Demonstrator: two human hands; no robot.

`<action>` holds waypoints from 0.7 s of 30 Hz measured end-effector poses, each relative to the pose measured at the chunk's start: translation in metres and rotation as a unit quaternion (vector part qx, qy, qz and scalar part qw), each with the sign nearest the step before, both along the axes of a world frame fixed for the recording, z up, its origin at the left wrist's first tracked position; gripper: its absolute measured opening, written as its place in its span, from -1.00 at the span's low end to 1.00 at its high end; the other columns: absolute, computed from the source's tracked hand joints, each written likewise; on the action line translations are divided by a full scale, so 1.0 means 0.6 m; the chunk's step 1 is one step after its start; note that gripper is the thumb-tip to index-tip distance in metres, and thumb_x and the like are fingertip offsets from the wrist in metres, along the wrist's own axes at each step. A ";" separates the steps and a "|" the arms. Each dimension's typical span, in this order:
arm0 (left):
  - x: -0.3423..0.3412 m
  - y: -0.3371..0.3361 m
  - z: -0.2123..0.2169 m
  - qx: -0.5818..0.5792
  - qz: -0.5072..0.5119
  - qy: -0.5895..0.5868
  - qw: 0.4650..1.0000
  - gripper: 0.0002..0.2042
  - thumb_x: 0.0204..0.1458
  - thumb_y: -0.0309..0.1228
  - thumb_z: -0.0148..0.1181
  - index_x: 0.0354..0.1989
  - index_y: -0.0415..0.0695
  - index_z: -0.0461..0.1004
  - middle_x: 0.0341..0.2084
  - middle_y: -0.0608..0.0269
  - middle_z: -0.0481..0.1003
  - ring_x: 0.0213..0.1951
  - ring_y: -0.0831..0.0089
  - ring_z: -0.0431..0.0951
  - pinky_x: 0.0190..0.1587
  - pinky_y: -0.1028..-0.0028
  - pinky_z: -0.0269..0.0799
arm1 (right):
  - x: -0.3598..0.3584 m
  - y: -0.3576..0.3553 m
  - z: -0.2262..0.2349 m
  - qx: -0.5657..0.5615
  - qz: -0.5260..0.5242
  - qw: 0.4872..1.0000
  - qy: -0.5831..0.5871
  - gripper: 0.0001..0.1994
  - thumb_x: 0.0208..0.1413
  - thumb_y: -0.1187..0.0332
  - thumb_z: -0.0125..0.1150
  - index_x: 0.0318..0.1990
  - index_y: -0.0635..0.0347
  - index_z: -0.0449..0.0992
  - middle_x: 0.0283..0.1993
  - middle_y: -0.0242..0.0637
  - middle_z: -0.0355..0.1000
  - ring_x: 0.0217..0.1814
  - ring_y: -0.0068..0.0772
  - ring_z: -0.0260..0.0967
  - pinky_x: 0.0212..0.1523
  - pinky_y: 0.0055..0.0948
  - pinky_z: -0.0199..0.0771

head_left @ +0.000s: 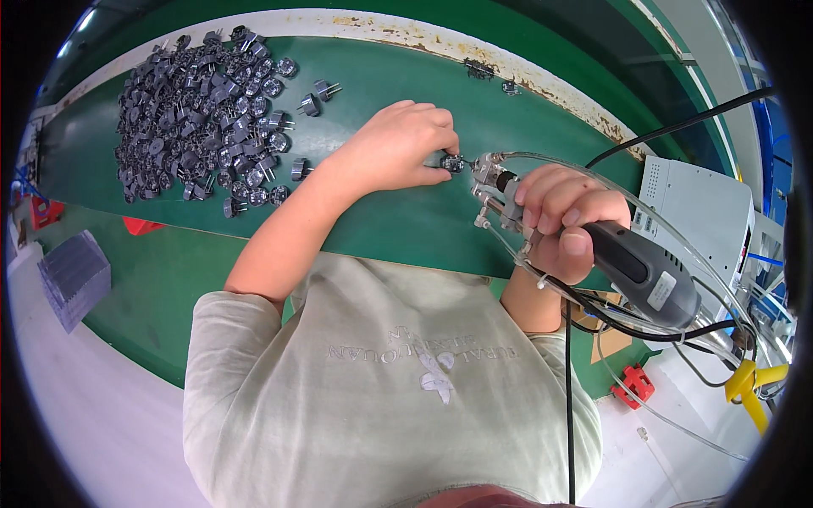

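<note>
Between the thumb and fingers of my left hand (405, 148) is a small dark round part with a clear face (452, 163), held at the green mat. My right hand (569, 212) is wrapped around a black and grey handheld power screwdriver (648, 275), with cables and clear tubing attached. Its metal tip assembly (489, 172) points left, at the held part; whether the tip touches it I cannot tell. Left of my left forearm lies a large heap of similar dark parts (195, 118), many with two metal prongs. A few loose ones (310, 105) lie between the heap and my left hand.
A white, rust-flecked rail (398, 32) borders the far side of the green work surface (364, 85). Two small dark pieces (509, 87) rest near it. At right stands a white box-shaped device (694, 203). Black cables (677, 127) cross there, by a yellow tie (752, 385).
</note>
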State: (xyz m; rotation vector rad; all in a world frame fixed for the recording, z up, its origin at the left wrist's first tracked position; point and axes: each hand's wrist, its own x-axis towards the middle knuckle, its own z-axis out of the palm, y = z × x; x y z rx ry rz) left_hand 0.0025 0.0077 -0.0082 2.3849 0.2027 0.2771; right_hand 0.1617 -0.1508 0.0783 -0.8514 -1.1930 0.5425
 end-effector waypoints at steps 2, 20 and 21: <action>0.000 0.001 -0.003 0.002 0.000 -0.003 1.000 -0.71 -0.07 -0.26 0.51 -0.20 -0.08 0.66 -0.25 0.24 0.55 -0.05 0.18 0.57 0.06 0.21 0.44 | 0.000 0.001 0.001 0.000 0.003 1.000 -0.003 -0.76 0.26 0.24 0.30 -0.22 0.15 0.38 -0.52 -0.32 0.38 -0.58 -0.35 0.37 -0.42 -0.16 0.54; 0.002 0.000 -0.004 0.014 -0.005 -0.009 1.000 -0.75 -0.07 -0.30 0.51 -0.23 -0.08 0.67 -0.27 0.29 0.56 -0.09 0.23 0.57 0.00 0.24 0.43 | -0.017 0.023 0.004 -0.005 0.006 1.000 -0.022 -0.80 0.13 0.48 0.37 -0.34 0.23 0.38 -0.56 -0.26 0.40 -0.60 -0.36 0.33 -0.46 -0.25 0.51; 0.001 -0.001 -0.006 0.019 -0.008 -0.011 1.000 -0.75 -0.07 -0.30 0.51 -0.24 -0.09 0.67 -0.27 0.30 0.57 -0.10 0.24 0.57 -0.01 0.24 0.43 | -0.014 0.032 0.000 0.001 0.024 0.999 -0.028 -0.83 0.07 0.58 0.34 -0.34 0.25 0.39 -0.56 -0.25 0.41 -0.59 -0.36 0.32 -0.45 -0.29 0.49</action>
